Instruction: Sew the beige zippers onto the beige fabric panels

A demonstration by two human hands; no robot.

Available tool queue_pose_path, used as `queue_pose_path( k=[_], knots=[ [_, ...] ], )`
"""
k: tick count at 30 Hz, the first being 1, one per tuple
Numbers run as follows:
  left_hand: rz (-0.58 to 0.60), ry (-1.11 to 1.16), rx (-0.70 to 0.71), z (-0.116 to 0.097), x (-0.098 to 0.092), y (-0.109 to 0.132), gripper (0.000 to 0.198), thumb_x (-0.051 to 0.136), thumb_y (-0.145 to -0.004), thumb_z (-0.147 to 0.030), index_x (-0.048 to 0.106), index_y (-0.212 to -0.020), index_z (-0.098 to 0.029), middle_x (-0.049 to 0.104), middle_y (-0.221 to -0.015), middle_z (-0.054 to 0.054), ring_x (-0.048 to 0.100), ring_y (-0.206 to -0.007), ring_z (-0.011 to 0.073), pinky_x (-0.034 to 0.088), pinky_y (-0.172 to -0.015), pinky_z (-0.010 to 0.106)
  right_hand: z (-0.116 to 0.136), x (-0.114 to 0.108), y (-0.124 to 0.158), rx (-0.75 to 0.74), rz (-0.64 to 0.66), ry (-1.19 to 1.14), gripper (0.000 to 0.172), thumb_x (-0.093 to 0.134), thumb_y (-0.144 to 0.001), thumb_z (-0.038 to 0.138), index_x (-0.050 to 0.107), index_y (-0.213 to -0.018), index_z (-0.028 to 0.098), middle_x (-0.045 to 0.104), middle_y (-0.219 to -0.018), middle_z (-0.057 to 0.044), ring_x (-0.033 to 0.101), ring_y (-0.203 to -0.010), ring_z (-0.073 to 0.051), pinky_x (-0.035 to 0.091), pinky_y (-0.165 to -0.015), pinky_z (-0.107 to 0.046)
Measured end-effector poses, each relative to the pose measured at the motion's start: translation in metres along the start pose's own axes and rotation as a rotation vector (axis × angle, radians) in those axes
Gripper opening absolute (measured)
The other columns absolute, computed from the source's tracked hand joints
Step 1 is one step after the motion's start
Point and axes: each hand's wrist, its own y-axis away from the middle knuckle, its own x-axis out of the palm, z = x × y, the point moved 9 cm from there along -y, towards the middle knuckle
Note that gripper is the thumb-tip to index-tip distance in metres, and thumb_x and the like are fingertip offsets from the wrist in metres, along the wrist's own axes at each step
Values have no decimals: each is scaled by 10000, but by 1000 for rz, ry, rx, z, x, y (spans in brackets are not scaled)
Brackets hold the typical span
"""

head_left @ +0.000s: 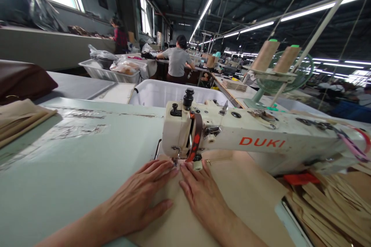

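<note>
A wide beige fabric piece (pixel 243 197) lies under the needle end of a white sewing machine (pixel 226 127) marked DUKI. My left hand (pixel 145 189) rests flat on the fabric left of the presser foot, fingers stretched out and thumb apart. On the other side, my right hand (pixel 203 193) presses flat on the same fabric, its fingertips just in front of the needle area. A zipper (pixel 217 159) with a small metal pull shows on the fabric beyond my right fingers. The needle itself is mostly hidden by the fingertips and machine head.
Folded beige fabric (pixel 23 117) lies at the left. Beige strips (pixel 330 204) are piled at the right by a red item (pixel 301 178). Behind the machine stand a white bin (pixel 179 89), thread cones (pixel 265 56) and a green fan (pixel 301 71). Two people work farther back.
</note>
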Motion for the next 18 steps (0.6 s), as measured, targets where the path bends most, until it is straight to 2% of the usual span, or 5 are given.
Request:
queue_pose_path(
  k=[11, 18],
  knots=[
    [27, -78, 22, -1, 5, 1, 645, 532, -959, -422, 313, -1537, -239, 445, -1519, 63, 416, -1386, 258, 389, -1146, 427, 1, 1, -1, -11, -4, -8, 442, 412, -1035, 327, 440, -1454, 189, 575, -1382, -97, 465, -1350, -274, 297, -1162, -600],
    [-181, -184, 99, 5, 6, 8, 685, 647, -863, -475, 431, -1484, -283, 459, -1517, 6, 503, -1325, 224, 328, -1165, 274, 4, -9, 1, 16, 13, -27, 429, 378, -1045, 377, 454, -1436, 216, 560, -1393, -71, 380, -1400, -247, 253, -1191, -562]
  ],
)
